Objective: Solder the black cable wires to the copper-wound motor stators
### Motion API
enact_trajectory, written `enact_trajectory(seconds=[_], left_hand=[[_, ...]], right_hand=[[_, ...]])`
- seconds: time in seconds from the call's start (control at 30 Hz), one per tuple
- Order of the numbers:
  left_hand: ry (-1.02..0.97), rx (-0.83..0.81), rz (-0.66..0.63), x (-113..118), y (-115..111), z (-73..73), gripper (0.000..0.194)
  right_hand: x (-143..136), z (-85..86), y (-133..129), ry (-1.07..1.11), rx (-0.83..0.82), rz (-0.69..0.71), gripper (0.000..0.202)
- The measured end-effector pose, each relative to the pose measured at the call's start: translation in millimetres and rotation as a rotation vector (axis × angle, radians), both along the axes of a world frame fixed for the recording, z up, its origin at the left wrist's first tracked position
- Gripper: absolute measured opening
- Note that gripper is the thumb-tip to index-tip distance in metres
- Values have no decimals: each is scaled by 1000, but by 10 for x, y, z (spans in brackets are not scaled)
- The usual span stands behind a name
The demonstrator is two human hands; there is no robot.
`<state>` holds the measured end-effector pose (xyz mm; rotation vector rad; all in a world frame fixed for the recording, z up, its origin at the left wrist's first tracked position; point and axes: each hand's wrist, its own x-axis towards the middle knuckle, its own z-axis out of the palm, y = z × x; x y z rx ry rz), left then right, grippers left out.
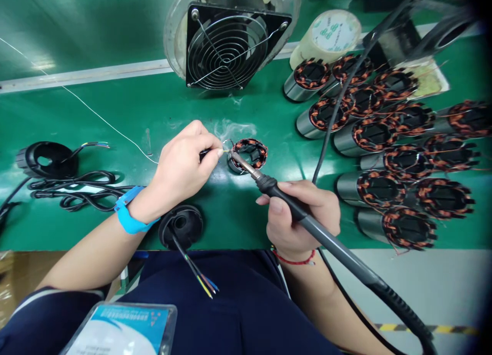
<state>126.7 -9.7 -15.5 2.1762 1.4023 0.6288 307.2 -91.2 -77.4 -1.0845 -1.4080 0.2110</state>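
My right hand point(303, 216) is wrapped round the handle of a soldering iron point(330, 239). The iron's tip reaches the near rim of a motor stator point(258, 155) with copper windings, where thin smoke rises. My left hand point(184, 157) is closed in a pinch on a thin yellowish wire point(226, 151) that meets the iron's tip at the stator. A bit of something black shows between its fingers. A fine pale wire point(103, 120) runs from the upper left to this hand; its other end is hidden. Below the left wrist lies a black round cap point(192, 227) with coloured leads.
Several wound stators point(374, 134) stand in rows at the right. A fan point(226, 52) with a wire guard is at the back, beside a tape roll point(334, 32). Another black cap point(48, 160) and a coiled black cable point(84, 185) lie left. The iron's cord trails right.
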Motion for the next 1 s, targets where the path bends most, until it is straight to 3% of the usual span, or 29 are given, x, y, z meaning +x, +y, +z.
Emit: enact_trajectory(seconds=[0.47,0.67,0.83,1.0], left_hand=[[9,-4,8,4,1,-2,18],[23,5,3,0,5,-13,17],[20,7,-3,-7,8,-14,17],[31,-3,2,-7,9,-16,18]], right_hand=[[16,-11,-6,13,-11,-13,21],[17,139,41,16,-264,41,40],[-46,336,253,-84,-368,152,36],[-91,311,364,-224,-400,170,42]])
